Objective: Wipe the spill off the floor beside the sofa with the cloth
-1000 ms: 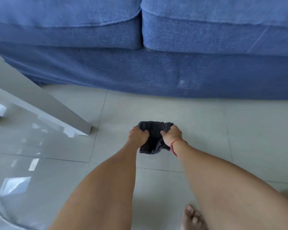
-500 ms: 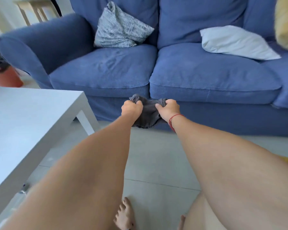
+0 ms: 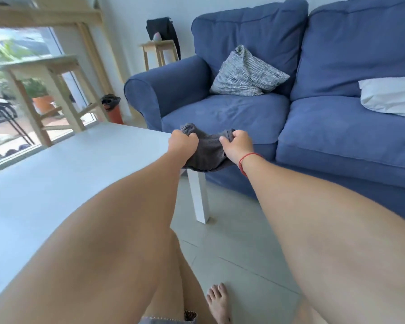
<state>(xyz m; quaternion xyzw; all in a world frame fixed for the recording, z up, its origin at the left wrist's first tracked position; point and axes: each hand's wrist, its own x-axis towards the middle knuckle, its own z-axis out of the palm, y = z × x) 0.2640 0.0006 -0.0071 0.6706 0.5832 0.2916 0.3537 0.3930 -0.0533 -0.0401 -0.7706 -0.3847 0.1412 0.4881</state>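
Note:
A dark grey cloth hangs bunched in the air between both my hands, well above the floor. My left hand grips its left edge and my right hand, with a red string on the wrist, grips its right edge. The cloth is over the far corner of the white table, in front of the blue sofa. The pale tiled floor beside the sofa shows no spill that I can make out.
A white table leg stands on the tiles between me and the sofa. A striped cushion and a white pillow lie on the sofa. Wooden stools and an orange pot stand at the left. My bare foot is below.
Both hands have lifted the cloth from the floor up to table height. My view has risen and turned left, from the sofa base to the whole sofa and the table.

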